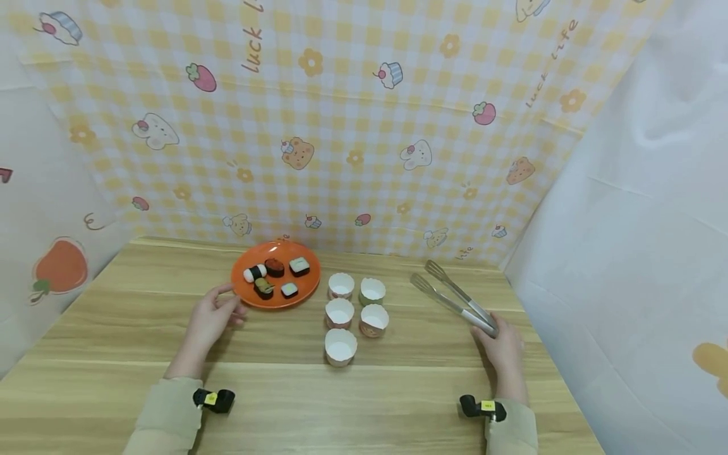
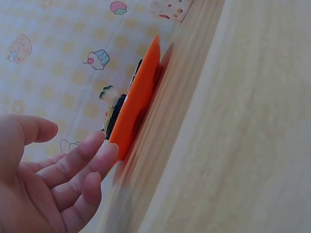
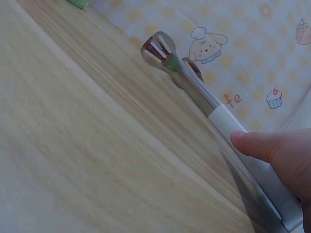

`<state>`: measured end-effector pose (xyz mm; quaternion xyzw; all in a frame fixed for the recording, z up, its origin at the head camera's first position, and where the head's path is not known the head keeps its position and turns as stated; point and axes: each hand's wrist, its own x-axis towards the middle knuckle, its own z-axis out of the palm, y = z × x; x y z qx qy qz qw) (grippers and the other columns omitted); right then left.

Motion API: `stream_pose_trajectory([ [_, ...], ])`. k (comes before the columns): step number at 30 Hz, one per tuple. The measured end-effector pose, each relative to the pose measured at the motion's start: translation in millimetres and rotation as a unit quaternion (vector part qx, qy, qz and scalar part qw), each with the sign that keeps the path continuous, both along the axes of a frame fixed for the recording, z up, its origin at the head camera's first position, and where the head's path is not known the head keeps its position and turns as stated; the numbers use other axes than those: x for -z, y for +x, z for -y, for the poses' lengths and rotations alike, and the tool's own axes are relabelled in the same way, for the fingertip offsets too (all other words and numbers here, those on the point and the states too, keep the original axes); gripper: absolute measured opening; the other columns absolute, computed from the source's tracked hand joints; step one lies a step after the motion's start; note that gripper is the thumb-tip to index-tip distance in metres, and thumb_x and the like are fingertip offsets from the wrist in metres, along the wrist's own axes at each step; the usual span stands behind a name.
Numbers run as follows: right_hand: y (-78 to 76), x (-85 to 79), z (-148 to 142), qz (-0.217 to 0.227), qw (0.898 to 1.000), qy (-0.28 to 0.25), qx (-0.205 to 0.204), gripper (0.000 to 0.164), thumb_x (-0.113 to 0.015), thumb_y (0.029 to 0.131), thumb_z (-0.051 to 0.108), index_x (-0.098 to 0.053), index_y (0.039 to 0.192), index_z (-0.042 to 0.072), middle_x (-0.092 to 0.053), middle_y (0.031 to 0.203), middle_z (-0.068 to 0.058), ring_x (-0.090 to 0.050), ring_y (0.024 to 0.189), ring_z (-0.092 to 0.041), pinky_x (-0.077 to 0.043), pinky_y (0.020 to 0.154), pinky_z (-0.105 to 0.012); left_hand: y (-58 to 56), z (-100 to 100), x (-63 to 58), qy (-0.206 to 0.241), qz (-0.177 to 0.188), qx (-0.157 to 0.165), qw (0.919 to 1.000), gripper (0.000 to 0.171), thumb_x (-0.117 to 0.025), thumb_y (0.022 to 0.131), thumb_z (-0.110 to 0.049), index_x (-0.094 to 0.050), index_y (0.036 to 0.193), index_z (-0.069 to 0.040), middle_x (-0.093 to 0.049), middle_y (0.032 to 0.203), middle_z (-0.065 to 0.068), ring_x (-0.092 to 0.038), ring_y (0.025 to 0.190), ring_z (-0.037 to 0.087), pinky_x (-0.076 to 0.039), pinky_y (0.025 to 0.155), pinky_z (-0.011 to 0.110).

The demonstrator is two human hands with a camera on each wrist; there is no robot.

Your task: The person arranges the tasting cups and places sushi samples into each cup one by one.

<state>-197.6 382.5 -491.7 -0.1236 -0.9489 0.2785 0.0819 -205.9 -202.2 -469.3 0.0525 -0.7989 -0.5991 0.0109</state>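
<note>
My left hand (image 1: 212,316) is at the near left rim of an orange plate (image 1: 277,302), its fingers loosely bent and holding nothing. In the left wrist view the fingertips (image 2: 111,150) overlap the plate's edge. Several pieces of sushi (image 1: 299,266) lie spread out on that plate. On the right side of the table, my right hand (image 1: 503,347) grips a pair of metal tongs (image 1: 457,302) near the joined end of the handles. The thumb (image 3: 257,144) lies along one handle in the right wrist view. The slotted heads of the tongs stand apart and point toward the back wall.
Several white-lined paper baking cups (image 1: 340,313) stand in two columns between the plate and the tongs. The wooden table (image 1: 318,407) meets a yellow checked cloth (image 1: 352,183) at the back. White cloth (image 1: 637,265) hangs along the right side.
</note>
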Motion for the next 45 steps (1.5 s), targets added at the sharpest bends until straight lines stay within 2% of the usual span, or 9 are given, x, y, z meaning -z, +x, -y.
stream_pose_trajectory([
  [7,-0.1,-0.1,0,0.012,1.000,0.015,-0.001,0.071,-0.066,0.090,0.036,-0.037,0.142,-0.003,-0.037,0.139,-0.033,-0.031,0.126,-0.053,-0.016,0.104,-0.061,-1.2,3,2.9,0.001,0.031,-0.004,0.9995,0.054,-0.046,0.102,-0.021,-0.027,0.146,0.005,-0.069,0.091,0.015,-0.068,0.071,0.023,-0.056,0.059,0.031],
  [14,-0.4,-1.6,1,0.009,0.999,0.034,-0.011,0.073,-0.066,0.090,0.040,-0.037,0.142,-0.002,-0.037,0.138,-0.035,-0.033,0.124,-0.053,-0.017,0.103,-0.062,-4.9,4,3.5,0.059,0.062,-0.002,0.9963,0.052,-0.041,0.103,-0.021,-0.027,0.144,0.008,-0.071,0.085,0.011,-0.068,0.067,0.017,-0.055,0.055,0.029],
  [20,-1.7,-3.4,1,0.010,0.998,0.059,-0.026,0.072,-0.067,0.090,0.038,-0.039,0.140,-0.004,-0.040,0.136,-0.035,-0.038,0.122,-0.052,-0.020,0.101,-0.064,-7.5,6,4.8,0.062,0.085,0.001,0.9944,0.055,-0.041,0.103,-0.023,-0.024,0.144,0.010,-0.071,0.085,0.010,-0.068,0.066,0.016,-0.055,0.054,0.028],
  [26,-4.2,-5.9,-2,0.012,0.994,0.093,-0.049,0.067,-0.066,0.090,0.035,-0.041,0.137,-0.005,-0.046,0.131,-0.035,-0.043,0.118,-0.052,-0.028,0.094,-0.066,-12.3,8,5.6,0.091,0.097,0.014,0.9911,0.058,-0.043,0.103,-0.024,-0.021,0.145,0.010,-0.070,0.085,0.010,-0.068,0.067,0.018,-0.056,0.056,0.029],
  [31,-5.4,-6.6,-4,0.017,0.992,0.106,-0.062,0.066,-0.066,0.090,0.037,-0.042,0.136,-0.005,-0.048,0.128,-0.034,-0.046,0.114,-0.051,-0.032,0.091,-0.067,-16.3,9,5.8,0.094,0.111,0.033,0.9888,0.060,-0.044,0.102,-0.026,-0.022,0.145,0.010,-0.070,0.087,0.011,-0.069,0.068,0.019,-0.057,0.058,0.030],
  [36,-6.6,-8.0,-4,0.020,0.991,0.114,-0.070,0.068,-0.066,0.090,0.038,-0.042,0.136,-0.006,-0.049,0.127,-0.035,-0.047,0.113,-0.052,-0.035,0.090,-0.066,-20.6,8,7.7,0.102,0.125,0.057,0.9852,0.057,-0.042,0.103,-0.022,-0.020,0.143,0.012,-0.070,0.089,0.012,-0.069,0.070,0.019,-0.057,0.060,0.030],
  [45,-8.1,-12.4,-2,0.034,0.990,0.109,-0.087,0.069,-0.066,0.090,0.035,-0.040,0.137,-0.010,-0.045,0.131,-0.036,-0.044,0.116,-0.053,-0.036,0.094,-0.065,-25.0,4,9.9,0.146,0.137,0.080,0.9766,0.050,-0.038,0.104,-0.018,-0.022,0.140,0.013,-0.071,0.089,0.014,-0.070,0.072,0.020,-0.058,0.063,0.030],
])
